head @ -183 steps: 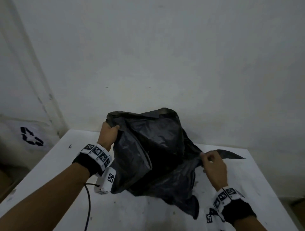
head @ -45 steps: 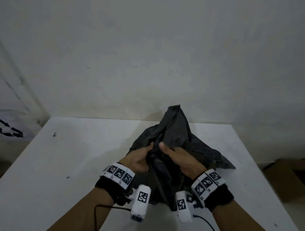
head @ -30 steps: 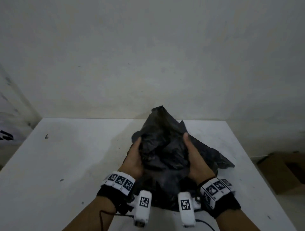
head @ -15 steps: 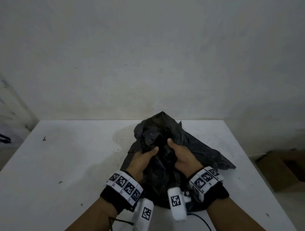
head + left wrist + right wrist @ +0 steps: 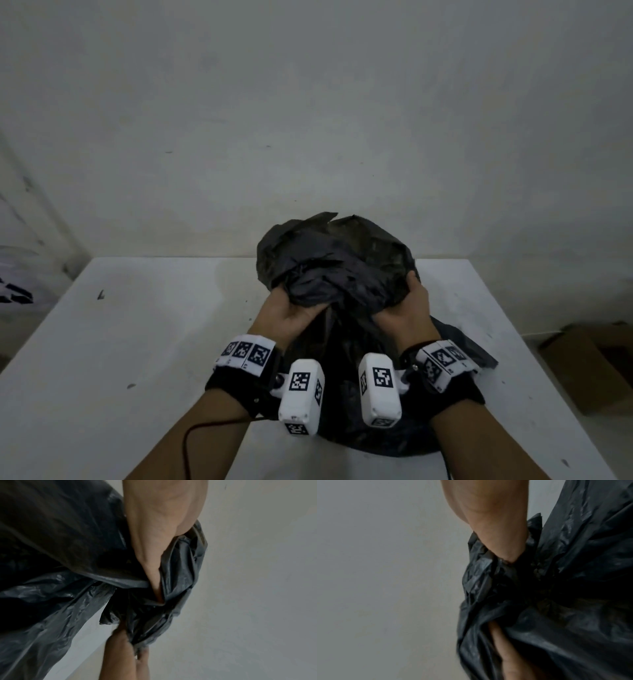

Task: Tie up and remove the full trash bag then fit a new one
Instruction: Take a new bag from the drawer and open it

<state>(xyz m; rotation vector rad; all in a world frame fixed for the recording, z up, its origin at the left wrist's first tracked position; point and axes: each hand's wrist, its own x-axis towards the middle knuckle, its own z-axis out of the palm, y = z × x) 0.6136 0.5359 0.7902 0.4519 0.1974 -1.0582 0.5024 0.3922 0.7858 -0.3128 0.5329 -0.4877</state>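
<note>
A black trash bag point(image 5: 337, 274) sits on the white table point(image 5: 137, 342), a little right of centre in the head view, its lower part spreading toward the bottom edge of the frame between the two forearms. Its upper part is gathered into a crumpled bunch that rises above the table's far edge, in front of the pale wall point(image 5: 308, 102).

The left hand point(image 5: 289, 313) holds the bunch from the left side — its grip is curled into the plastic, the fingers hidden under the folds. In the left wrist view the thumb side of that hand runs down from the top of the frame and sinks into a fold of the bag point(image 5: 68, 574), plastic wrapped round it.

The right hand point(image 5: 407, 310) holds the bunch from the right, its grip closed on the plastic with fingertips showing over the upper right side of the gathered part. In the right wrist view the bag point(image 5: 556, 601) fills the right half of the frame, and the hand disappears into a tight knot of folds near the middle.

The two hands are level with each other, close together, with only the bunched plastic between them.

At the far right of the head view a brown cardboard box point(image 5: 592, 366) lies on the floor beside the table.
</note>
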